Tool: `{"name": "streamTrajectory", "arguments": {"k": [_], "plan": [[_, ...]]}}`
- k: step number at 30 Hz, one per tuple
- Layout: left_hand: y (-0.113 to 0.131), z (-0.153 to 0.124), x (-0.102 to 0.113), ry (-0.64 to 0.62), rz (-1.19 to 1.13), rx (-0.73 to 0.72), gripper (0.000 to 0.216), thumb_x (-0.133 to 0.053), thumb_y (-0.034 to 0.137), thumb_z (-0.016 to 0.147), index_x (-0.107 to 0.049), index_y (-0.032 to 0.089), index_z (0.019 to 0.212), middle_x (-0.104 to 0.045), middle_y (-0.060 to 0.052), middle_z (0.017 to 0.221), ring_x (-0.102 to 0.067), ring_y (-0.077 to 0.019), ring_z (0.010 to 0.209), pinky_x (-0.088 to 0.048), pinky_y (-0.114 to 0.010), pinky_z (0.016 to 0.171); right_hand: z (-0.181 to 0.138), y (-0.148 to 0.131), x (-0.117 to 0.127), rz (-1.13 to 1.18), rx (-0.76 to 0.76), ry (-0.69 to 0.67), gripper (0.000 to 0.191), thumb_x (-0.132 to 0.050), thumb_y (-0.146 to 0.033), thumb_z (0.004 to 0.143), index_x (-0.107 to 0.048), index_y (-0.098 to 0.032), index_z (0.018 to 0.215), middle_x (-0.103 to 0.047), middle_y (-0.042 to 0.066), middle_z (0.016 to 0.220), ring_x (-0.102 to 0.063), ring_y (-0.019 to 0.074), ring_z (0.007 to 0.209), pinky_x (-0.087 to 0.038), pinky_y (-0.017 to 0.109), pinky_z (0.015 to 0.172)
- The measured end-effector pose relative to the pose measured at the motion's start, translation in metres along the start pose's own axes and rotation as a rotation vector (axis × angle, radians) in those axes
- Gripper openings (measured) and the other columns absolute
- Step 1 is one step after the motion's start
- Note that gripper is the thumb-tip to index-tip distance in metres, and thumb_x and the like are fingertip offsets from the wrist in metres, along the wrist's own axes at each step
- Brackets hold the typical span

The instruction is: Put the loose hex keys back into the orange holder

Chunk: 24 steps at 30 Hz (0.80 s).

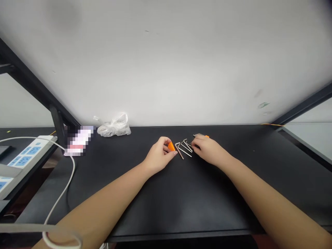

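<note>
My left hand (pixel 159 155) is closed on a small orange plastic holder (pixel 171 146), gripping it between thumb and fingers just above the table. Right beside it, several L-shaped hex keys (pixel 184 149) lie loosely in a small pile on the black table. My right hand (pixel 206 147) is at the pile's right side, its thumb and fingertips pinched on a small hex key (pixel 190 144) that is mostly hidden. Behind that hand shows a row of metal keys (pixel 198 135), with another orange piece (pixel 207 136) partly covered by the knuckles.
A crumpled clear plastic bag (pixel 114 127) lies at the table's back left, near a pixelated object (pixel 79 141). A white cable (pixel 71 176) loops over the left side. Farther left is a white power strip (pixel 28 155). A pale wall (pixel 166 69) rises behind the black table (pixel 168 207).
</note>
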<state>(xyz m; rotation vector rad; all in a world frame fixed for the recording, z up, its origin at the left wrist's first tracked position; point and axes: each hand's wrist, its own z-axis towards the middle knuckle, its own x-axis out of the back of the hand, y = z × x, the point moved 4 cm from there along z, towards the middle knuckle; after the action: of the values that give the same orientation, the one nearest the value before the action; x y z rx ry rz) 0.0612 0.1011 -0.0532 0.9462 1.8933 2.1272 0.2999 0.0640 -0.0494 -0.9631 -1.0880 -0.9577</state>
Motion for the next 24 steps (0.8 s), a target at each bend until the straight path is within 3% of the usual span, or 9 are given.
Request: {"name": "streamTrajectory", "arguments": {"k": [7, 14, 24], "plan": [[0.003, 0.000, 0.000, 0.005, -0.013, 0.004, 0.041, -0.075, 0.037, 0.085, -0.055, 0.023, 0.117, -0.068, -0.001, 0.089, -0.066, -0.0144, 0.074, -0.055, -0.030, 0.073, -0.002, -0.010, 0.002, -0.093, -0.026, -0.019, 0.018, -0.053, -0.013, 0.091, -0.065, -0.019, 0.080, -0.068, 0.010, 0.089, -0.064, 0.0240, 0.089, -0.047, 0.034, 0.081], [0.005, -0.001, -0.001, 0.015, 0.007, -0.004, 0.039, -0.075, 0.036, 0.085, -0.056, 0.023, 0.116, -0.069, -0.001, 0.089, -0.066, -0.0143, 0.075, -0.054, -0.030, 0.072, 0.002, 0.001, 0.001, 0.021, -0.140, 0.006, 0.016, -0.055, -0.019, 0.092, -0.069, -0.021, 0.084, -0.068, 0.006, 0.088, -0.063, 0.0204, 0.083, -0.047, 0.031, 0.080], [0.007, -0.003, -0.001, -0.002, -0.002, -0.012, 0.037, -0.074, 0.034, 0.085, -0.055, 0.024, 0.115, -0.069, -0.001, 0.090, -0.066, -0.0146, 0.077, -0.054, -0.029, 0.072, 0.004, 0.009, -0.003, 0.136, -0.163, 0.050, 0.021, -0.052, -0.024, 0.097, -0.073, -0.022, 0.094, -0.070, 0.006, 0.095, -0.064, 0.0202, 0.086, -0.048, 0.032, 0.081]]}}
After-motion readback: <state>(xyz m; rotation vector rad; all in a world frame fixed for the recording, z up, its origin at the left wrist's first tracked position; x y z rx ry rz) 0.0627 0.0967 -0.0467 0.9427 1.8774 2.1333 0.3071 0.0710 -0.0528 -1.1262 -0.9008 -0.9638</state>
